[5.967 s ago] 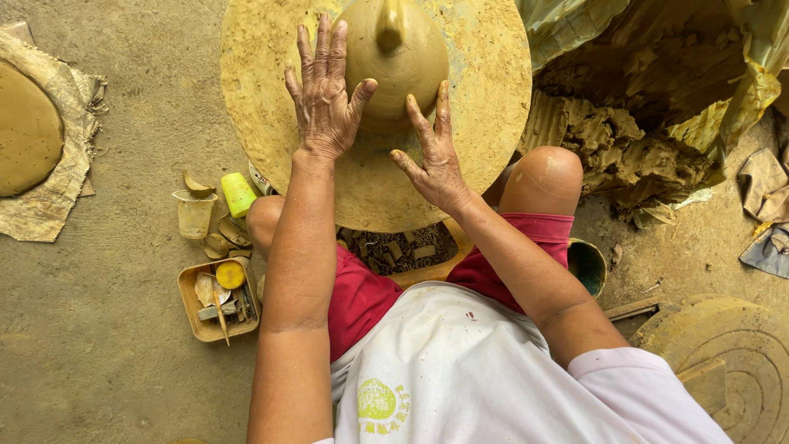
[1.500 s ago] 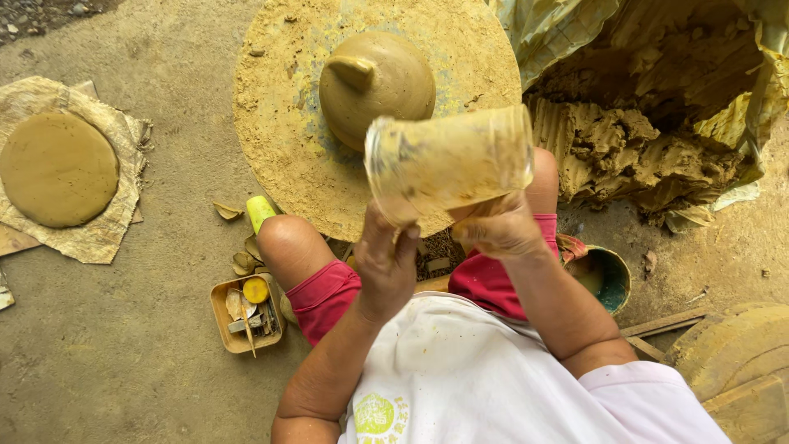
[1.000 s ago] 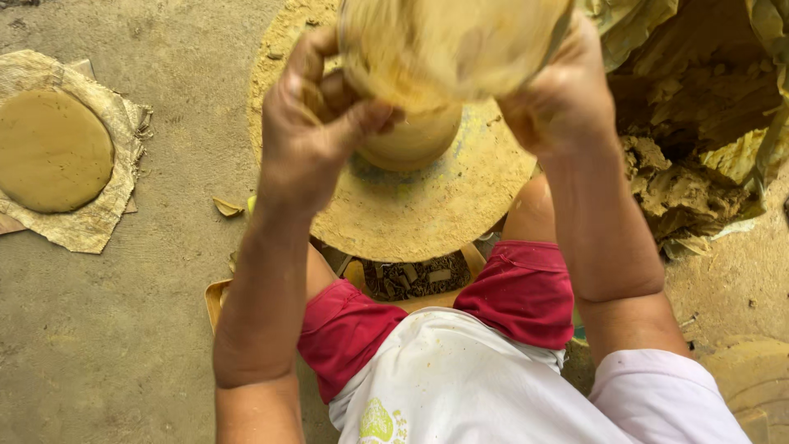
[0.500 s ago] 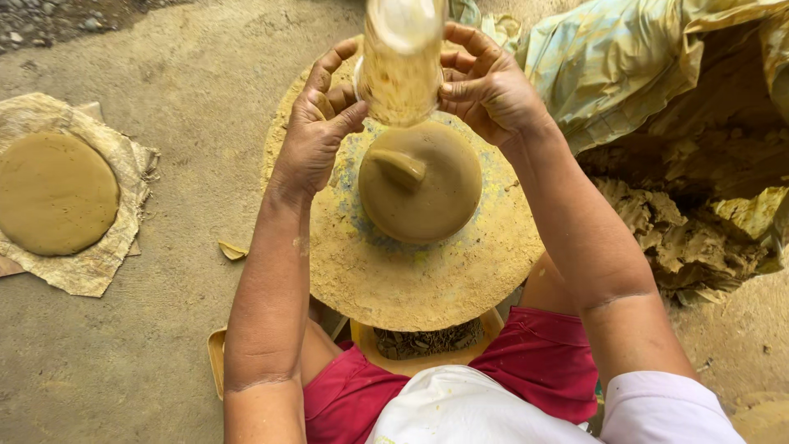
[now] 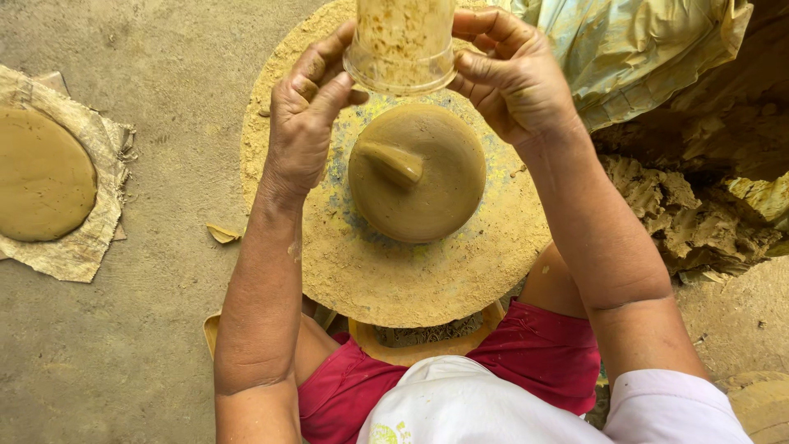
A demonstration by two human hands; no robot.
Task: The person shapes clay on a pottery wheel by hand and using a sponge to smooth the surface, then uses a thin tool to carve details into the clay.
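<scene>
My left hand (image 5: 308, 115) and my right hand (image 5: 514, 74) both grip a clear, clay-smeared plastic container (image 5: 403, 41), held above the far side of a round wheel disc (image 5: 394, 271) dusted with dry clay. On the disc sits a domed clay pot (image 5: 419, 173) with a short stub handle pointing left. The container hangs over the pot's far edge and does not touch it. The container's top runs out of the frame.
A flat round clay slab (image 5: 41, 173) lies on a piece of sacking (image 5: 82, 247) at the left on the concrete floor. A heap of raw clay chunks (image 5: 699, 214) under a yellowish plastic sheet (image 5: 633, 49) fills the right. A clay scrap (image 5: 222, 234) lies left of the disc.
Earlier both hands shaped the pot. They then picked up the plastic container, lifted it near the camera, and now hold it upright over the pot's far side.
</scene>
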